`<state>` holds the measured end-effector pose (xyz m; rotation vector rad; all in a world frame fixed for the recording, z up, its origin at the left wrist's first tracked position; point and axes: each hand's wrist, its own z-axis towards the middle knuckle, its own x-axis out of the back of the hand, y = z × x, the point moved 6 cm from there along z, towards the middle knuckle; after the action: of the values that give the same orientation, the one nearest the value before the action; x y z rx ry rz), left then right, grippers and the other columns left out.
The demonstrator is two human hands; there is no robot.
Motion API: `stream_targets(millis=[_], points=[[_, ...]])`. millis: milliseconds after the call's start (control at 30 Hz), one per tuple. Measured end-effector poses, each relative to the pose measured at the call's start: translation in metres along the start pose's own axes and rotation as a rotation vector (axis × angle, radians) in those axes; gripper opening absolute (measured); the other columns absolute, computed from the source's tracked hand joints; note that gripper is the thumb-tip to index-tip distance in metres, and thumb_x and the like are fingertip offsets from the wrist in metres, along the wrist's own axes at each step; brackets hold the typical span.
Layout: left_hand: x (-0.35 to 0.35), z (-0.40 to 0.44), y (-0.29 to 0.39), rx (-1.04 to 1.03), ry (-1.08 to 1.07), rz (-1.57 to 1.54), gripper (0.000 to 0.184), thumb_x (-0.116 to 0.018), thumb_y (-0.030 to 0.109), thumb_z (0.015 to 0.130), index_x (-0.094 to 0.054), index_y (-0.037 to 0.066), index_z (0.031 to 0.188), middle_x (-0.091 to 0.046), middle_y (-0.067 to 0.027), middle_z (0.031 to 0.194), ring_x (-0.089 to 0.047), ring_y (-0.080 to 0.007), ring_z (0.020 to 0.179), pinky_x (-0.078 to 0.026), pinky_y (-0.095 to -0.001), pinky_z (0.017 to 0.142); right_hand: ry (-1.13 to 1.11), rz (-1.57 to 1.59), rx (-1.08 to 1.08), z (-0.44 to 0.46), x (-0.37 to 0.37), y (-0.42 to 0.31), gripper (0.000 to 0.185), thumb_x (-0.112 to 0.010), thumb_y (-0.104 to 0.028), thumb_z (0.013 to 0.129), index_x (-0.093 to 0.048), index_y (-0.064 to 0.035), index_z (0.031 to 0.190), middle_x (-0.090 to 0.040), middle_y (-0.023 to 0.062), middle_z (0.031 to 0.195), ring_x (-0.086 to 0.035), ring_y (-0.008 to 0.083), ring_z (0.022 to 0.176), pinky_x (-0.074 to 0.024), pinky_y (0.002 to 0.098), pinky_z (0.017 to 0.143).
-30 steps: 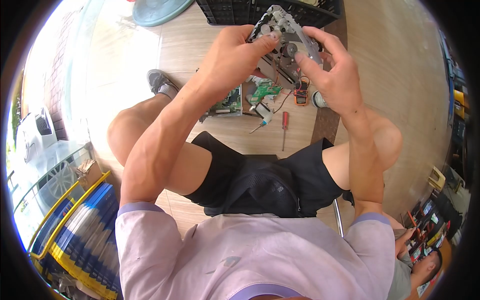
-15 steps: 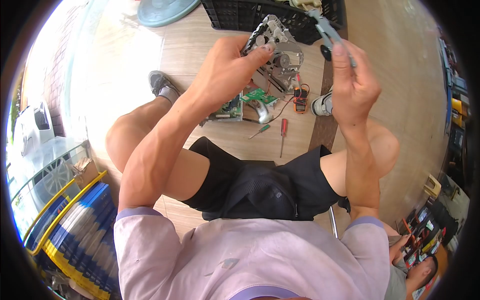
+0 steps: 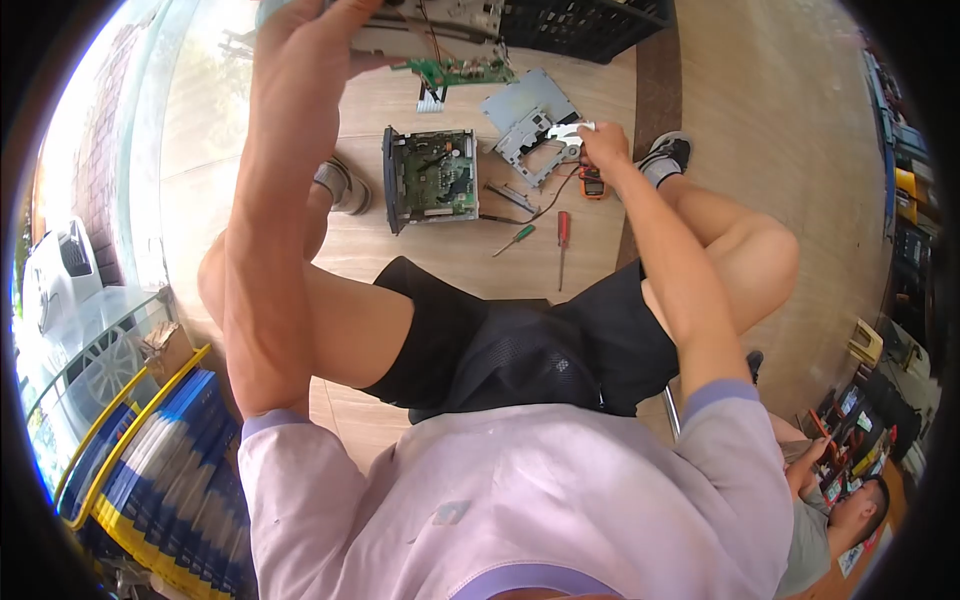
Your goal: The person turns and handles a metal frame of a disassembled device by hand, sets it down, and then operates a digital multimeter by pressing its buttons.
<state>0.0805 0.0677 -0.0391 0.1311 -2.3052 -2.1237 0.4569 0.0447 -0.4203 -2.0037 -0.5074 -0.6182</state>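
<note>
My left hand [image 3: 320, 30], at the top edge of the view, grips a metal mechanism [image 3: 430, 35] with a green circuit board [image 3: 460, 72] hanging at its lower side. My right hand [image 3: 605, 147] is closed on a pale metal part [image 3: 570, 132], low beside the orange multimeter [image 3: 592, 183]. Flat metal plates [image 3: 530, 105] lie just left of that hand. An opened device housing [image 3: 437, 178] with a green board inside rests on the floor between the two hands. Nearer my body lie a green screwdriver [image 3: 514, 240] and a red screwdriver [image 3: 562, 240].
A black crate [image 3: 590, 28] stands at the top. My feet flank the parts. Blue and yellow packages fill a yellow rack [image 3: 150, 420] at lower left. Another person [image 3: 835, 525] is at lower right, near a table with tools.
My left hand has carried the mechanism up and left, uncovering the housing and plates. My right hand has come down to the floor parts with the metal piece.
</note>
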Motion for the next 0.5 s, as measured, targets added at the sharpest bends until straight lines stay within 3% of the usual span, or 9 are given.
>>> stream_targets(millis=[100,200,300,433,500], points=[[0.013,0.001,0.006,-0.008,0.037,-0.068,0.032,-0.058,0.023,0.105,-0.067,-0.004,0.118,-0.075,-0.0120,0.103,-0.073,-0.0184,0.089,-0.062,-0.0331,0.082,-0.041,0.576,-0.423,-0.036,-0.057,0.031,0.017,-0.067,-0.020,0.098,-0.063,-0.0037,0.104,-0.068,0.0083,0.083,-0.064,0.0191,0.065,-0.0539,0.0317,0.054],[0.013,-0.002,0.012,-0.031,0.021,-0.143,0.033,-0.056,0.023,0.105,-0.067,-0.005,0.118,-0.075,-0.0130,0.103,-0.074,-0.0194,0.090,-0.063,-0.0338,0.083,-0.145,0.708,-0.514,-0.055,-0.100,0.041,0.021,-0.067,-0.018,0.098,-0.061,-0.0042,0.113,-0.069,0.0111,0.100,-0.068,0.0216,0.082,-0.0574,0.0362,0.067],[0.011,-0.009,0.018,-0.147,-0.031,-0.116,0.034,-0.055,0.024,0.106,-0.067,-0.005,0.118,-0.075,-0.0130,0.103,-0.075,-0.0192,0.088,-0.064,-0.0325,0.081,-0.204,0.846,-0.552,-0.070,-0.124,0.038,0.025,-0.069,-0.021,0.098,-0.061,-0.0042,0.115,-0.068,0.0116,0.106,-0.068,0.0233,0.090,-0.0582,0.0375,0.071],[0.016,-0.004,0.014,-0.029,0.005,-0.093,0.034,-0.054,0.024,0.106,-0.066,-0.006,0.118,-0.076,-0.0136,0.102,-0.076,-0.0197,0.087,-0.064,-0.0322,0.081,-0.306,0.634,-0.499,-0.080,-0.128,0.044,0.030,-0.069,-0.024,0.097,-0.062,-0.0042,0.118,-0.070,0.0126,0.109,-0.070,0.0261,0.093,-0.0587,0.0390,0.076],[0.011,-0.008,0.016,-0.087,-0.052,-0.103,0.034,-0.054,0.024,0.106,-0.066,-0.006,0.119,-0.075,-0.0141,0.103,-0.076,-0.0200,0.088,-0.065,-0.0331,0.081,-0.314,0.468,-0.431,-0.083,-0.120,0.050,0.030,-0.069,-0.024,0.095,-0.066,-0.0048,0.117,-0.072,0.0137,0.109,-0.072,0.0287,0.095,-0.0586,0.0400,0.079]])
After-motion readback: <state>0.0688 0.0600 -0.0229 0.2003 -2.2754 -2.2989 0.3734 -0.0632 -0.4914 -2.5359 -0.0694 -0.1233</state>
